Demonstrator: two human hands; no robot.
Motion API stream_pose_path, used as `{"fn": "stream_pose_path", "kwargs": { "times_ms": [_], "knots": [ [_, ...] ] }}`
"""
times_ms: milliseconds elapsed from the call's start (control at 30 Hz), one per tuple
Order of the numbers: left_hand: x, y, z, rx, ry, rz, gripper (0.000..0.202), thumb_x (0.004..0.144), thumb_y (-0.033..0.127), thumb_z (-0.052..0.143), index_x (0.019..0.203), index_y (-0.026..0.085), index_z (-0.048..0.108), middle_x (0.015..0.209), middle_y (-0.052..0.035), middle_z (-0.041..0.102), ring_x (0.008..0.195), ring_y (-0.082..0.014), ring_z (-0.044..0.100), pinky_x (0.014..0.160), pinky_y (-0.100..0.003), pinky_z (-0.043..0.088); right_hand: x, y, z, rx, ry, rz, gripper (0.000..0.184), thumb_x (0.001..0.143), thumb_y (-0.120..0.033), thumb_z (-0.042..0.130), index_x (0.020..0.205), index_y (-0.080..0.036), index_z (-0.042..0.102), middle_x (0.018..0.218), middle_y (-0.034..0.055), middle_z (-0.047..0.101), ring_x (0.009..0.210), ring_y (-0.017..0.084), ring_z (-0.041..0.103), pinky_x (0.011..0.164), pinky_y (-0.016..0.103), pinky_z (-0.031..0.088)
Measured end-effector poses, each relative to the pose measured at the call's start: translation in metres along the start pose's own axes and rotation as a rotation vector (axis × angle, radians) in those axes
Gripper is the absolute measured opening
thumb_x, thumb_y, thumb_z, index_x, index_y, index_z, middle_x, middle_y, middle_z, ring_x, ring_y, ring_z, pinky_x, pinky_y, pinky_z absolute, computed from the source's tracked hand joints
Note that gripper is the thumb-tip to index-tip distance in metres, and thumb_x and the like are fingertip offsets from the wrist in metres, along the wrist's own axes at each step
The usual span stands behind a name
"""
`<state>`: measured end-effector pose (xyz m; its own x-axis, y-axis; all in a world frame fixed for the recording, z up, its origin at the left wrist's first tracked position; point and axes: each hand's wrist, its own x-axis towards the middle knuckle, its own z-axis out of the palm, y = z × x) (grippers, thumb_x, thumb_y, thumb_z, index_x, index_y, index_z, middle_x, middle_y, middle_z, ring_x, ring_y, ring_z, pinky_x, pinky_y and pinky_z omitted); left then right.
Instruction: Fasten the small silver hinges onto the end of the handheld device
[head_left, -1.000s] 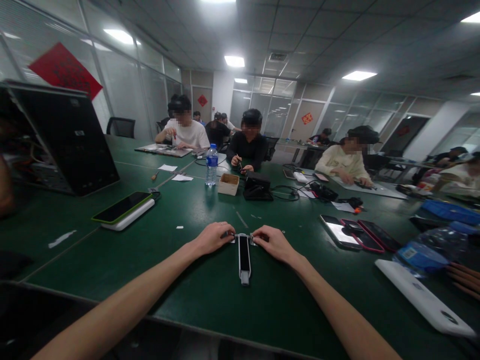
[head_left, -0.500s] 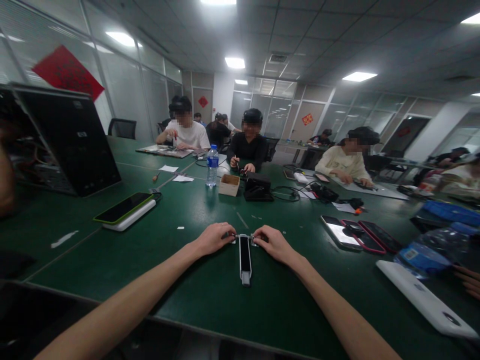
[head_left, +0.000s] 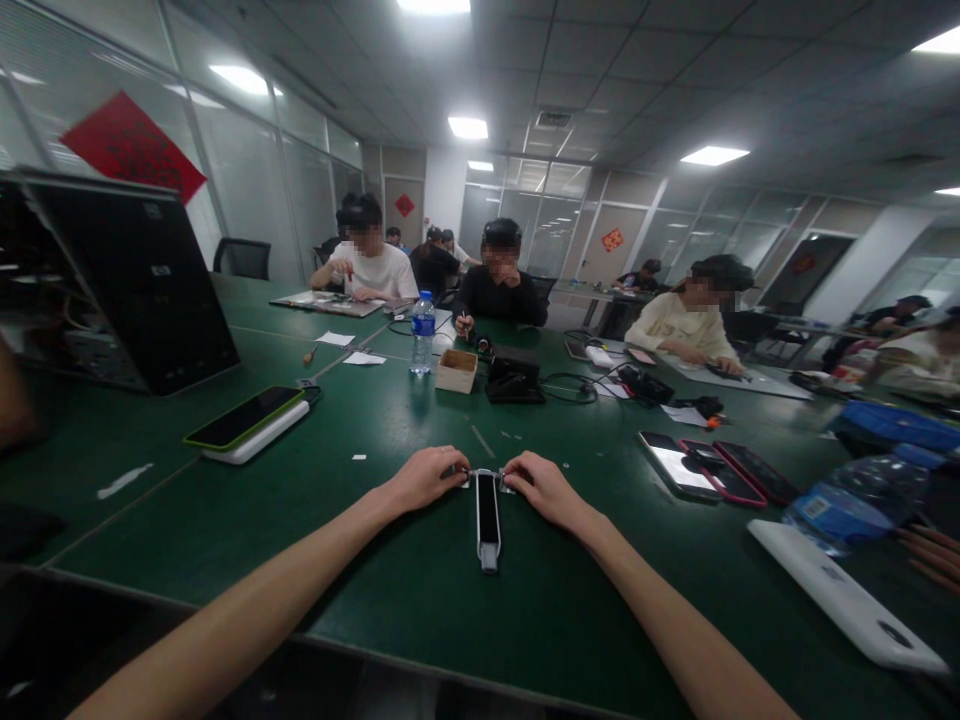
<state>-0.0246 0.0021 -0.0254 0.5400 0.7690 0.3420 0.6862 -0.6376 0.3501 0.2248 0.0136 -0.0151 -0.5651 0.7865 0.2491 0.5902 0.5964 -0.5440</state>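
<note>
"Head view first: where were the person's hands?"

"Both were over the green surface (head_left: 420,590), not far in from its near edge. The left hand (head_left: 429,478) was on one side of a long, thin gadget (head_left: 487,510), and the right hand (head_left: 551,488) was on the other."

"What did the gadget look like?"

"It had a black front and a pale rim. It lay with its grey end pointing at the near edge. Its far end was between the two hands."

"Was each grip tight on something?"

"The left grip had its fingertips close together, right by a tiny shiny bit (head_left: 468,481) next to the gadget's far end. The right grip looked much the same. It was all so small that I couldn't tell if they were pinching anything."

"What else was there?"

"Toward the far edge sat a little open box (head_left: 457,371), with a water bottle (head_left: 423,340) standing just left of it. Black gear (head_left: 514,377) was on the box's right. Off to the left, a phone (head_left: 244,418) in a green case lay on a white block (head_left: 260,438)."
</note>
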Motion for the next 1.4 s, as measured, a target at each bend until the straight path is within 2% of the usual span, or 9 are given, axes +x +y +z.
{"fn": "stream_pose_path", "kwargs": {
  "times_ms": [533,867,967,1067,1400],
  "knots": [
    [0.0000,0.0019,-0.0021,0.004,-0.006,0.006,0.011,0.087,0.019,0.058,0.097,0.018,0.062,0.088,-0.0016,0.065,0.079,-0.0162,0.061,0.070,-0.025,0.045,-0.0001,0.0017,0.0032,0.003,0.029,0.052,0.011,0.081,-0.025,0.063,0.089,-0.017,0.062,0.087,0.0021,0.058,0.077,0.014,0.055,0.070,0.029,0.048],
    [0.0007,0.0019,-0.0012,0.010,-0.006,0.002,0.010,0.087,0.020,0.058,0.096,0.018,0.062,0.089,-0.0016,0.064,0.079,-0.0160,0.061,0.069,-0.024,0.044,-0.0003,0.0024,-0.0007,-0.056,-0.010,-0.042,0.021,0.090,-0.027,0.049,0.095,-0.020,0.068,0.092,0.0053,0.060,0.086,0.017,0.056,0.078,0.031,0.047],
    [0.0006,0.0026,-0.0019,0.014,-0.003,0.005,0.010,0.087,0.019,0.058,0.096,0.018,0.062,0.088,-0.0015,0.064,0.078,-0.0160,0.060,0.069,-0.024,0.044,0.0002,0.0026,0.0003,-0.038,0.012,-0.039,0.019,0.090,-0.028,0.051,0.097,-0.019,0.066,0.092,0.0054,0.060,0.085,0.017,0.056,0.077,0.031,0.047],
    [0.0004,0.0033,-0.0022,0.003,0.001,0.002,0.009,0.087,0.020,0.057,0.095,0.019,0.062,0.087,-0.0012,0.064,0.078,-0.0155,0.060,0.069,-0.024,0.044,0.0006,0.0036,0.0011,-0.007,0.031,-0.016,0.017,0.089,-0.029,0.053,0.091,-0.018,0.065,0.089,0.0048,0.060,0.082,0.016,0.056,0.075,0.030,0.047],
    [0.0003,0.0019,-0.0007,0.013,-0.002,0.007,0.009,0.087,0.019,0.057,0.095,0.019,0.062,0.087,-0.0014,0.064,0.077,-0.0160,0.061,0.069,-0.025,0.044,-0.0015,0.0048,-0.0012,0.011,-0.007,-0.014,0.014,0.085,-0.025,0.057,0.092,-0.019,0.066,0.091,0.0041,0.061,0.084,0.016,0.056,0.076,0.031,0.047]
  ]
}}
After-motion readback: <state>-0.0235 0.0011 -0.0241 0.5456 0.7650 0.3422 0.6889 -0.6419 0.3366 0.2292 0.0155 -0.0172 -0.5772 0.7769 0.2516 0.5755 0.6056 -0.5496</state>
